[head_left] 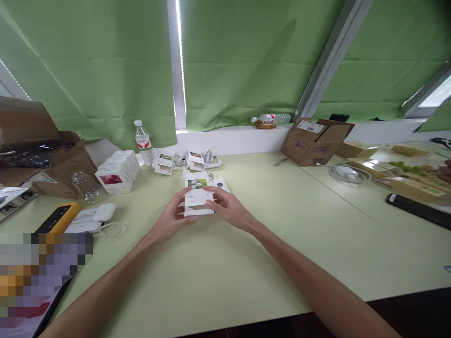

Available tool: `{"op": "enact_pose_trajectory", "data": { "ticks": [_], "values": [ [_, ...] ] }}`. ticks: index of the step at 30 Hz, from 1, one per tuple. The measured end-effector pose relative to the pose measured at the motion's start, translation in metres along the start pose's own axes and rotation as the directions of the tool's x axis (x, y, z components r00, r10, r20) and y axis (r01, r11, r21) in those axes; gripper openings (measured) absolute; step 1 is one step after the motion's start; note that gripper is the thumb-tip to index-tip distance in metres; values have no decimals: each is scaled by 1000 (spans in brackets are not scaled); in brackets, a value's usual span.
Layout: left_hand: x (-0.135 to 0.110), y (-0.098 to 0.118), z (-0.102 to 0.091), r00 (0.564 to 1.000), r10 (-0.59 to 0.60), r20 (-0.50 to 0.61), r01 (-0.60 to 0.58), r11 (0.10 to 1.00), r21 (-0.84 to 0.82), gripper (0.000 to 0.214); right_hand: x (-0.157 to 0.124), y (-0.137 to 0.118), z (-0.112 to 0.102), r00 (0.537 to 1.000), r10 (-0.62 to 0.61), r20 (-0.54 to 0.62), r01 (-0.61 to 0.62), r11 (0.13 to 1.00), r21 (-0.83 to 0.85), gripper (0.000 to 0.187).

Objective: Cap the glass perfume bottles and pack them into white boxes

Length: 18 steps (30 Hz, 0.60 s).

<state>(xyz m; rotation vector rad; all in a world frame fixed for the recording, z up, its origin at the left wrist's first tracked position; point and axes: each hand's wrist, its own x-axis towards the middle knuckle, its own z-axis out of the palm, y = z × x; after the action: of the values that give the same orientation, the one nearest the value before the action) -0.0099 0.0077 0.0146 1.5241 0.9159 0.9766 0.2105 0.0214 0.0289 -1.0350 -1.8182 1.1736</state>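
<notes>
While the left hand [172,216] and right hand [230,209] grasp it between their fingers, the white box [199,198] is nearer the far edge of the table [218,281] than the near one; likely light, crushable card, it suits gentle pressure on its side edges.

Indoor room, office or light workroom, exact kind uncertain: broad pale table [218,272]; windows [436,97] behind green blinds [246,56], far side; open cardboard carton [305,144], far right; coiled white cable [366,179], right; row of white boxes [118,173], water bottle [143,142], far left
</notes>
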Motion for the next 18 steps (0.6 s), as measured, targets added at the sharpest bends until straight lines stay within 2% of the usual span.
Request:
{"op": "enact_pose_trajectory", "data": {
  "ticks": [10, 18],
  "values": [
    [0, 2, -1, 998, -11, -54, 12, 1000, 18, 71, -2, -4, 2, 999, -8, 43, 9, 1000, -4, 65],
    [1, 2, -2, 998, 9, -58, -8, 1000, 29, 63, -1, -2, 2, 999, -35, 0, 35, 999, -14, 56]
  ]
}}
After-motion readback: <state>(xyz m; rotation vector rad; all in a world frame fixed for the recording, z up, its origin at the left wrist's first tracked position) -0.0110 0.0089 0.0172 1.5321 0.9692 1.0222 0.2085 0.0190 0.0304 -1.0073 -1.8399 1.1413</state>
